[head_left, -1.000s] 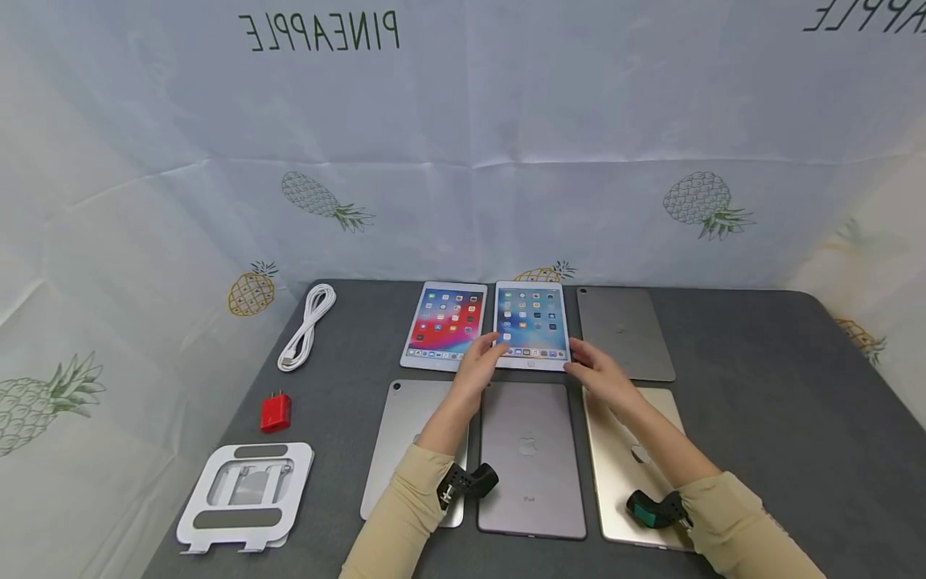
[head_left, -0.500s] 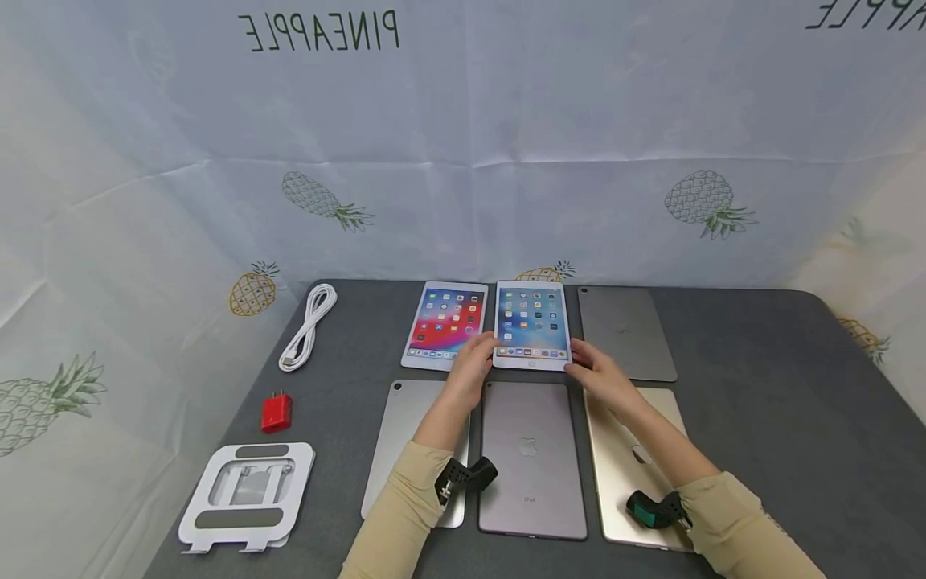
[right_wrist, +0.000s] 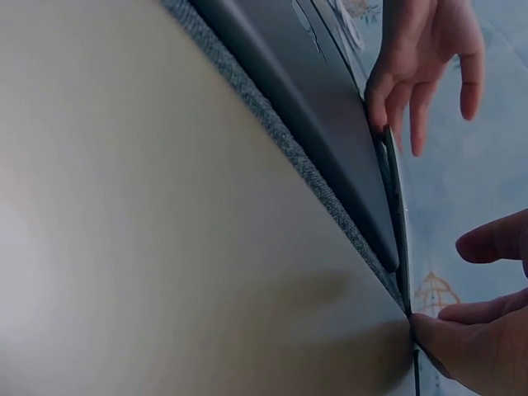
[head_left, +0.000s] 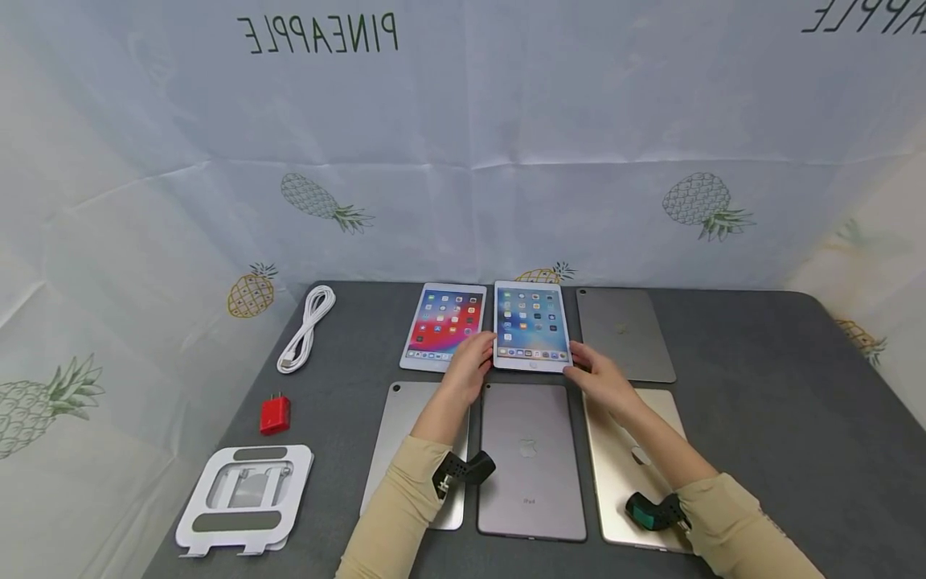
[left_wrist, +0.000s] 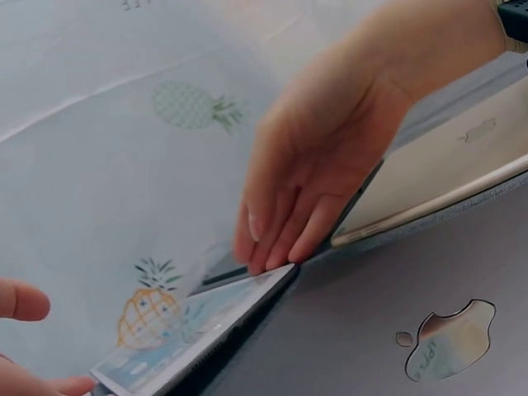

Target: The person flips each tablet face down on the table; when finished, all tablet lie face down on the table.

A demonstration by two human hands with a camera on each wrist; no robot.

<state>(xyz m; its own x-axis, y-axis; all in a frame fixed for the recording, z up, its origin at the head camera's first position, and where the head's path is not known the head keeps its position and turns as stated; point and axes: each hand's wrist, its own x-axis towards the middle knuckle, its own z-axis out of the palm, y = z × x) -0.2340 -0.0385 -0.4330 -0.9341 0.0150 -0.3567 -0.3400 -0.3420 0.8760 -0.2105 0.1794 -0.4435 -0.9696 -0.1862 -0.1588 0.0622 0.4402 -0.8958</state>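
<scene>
A white tablet with a lit blue screen (head_left: 531, 322) lies in the middle of the back row on the grey table (head_left: 760, 402). My left hand (head_left: 473, 362) touches its near left corner with straight fingers. My right hand (head_left: 596, 374) touches its near right corner. In the left wrist view the right hand (left_wrist: 322, 181) has its fingertips on the tablet's (left_wrist: 181, 338) corner. In the right wrist view the left hand (right_wrist: 421, 58) rests its fingertips on the tablet's thin edge (right_wrist: 394, 198). Neither hand wraps round it.
A tablet with a lit red screen (head_left: 444, 322) lies to its left, a grey tablet (head_left: 625, 330) face down to its right. Silver (head_left: 405, 426), dark grey (head_left: 530, 458) and gold (head_left: 622, 466) tablets lie face down in front. A white cable (head_left: 307, 326), red charger (head_left: 276, 414) and white stand (head_left: 246, 498) sit left.
Both hands have drawn in a little against the lit tablet's near corners. The tablet has barely shifted.
</scene>
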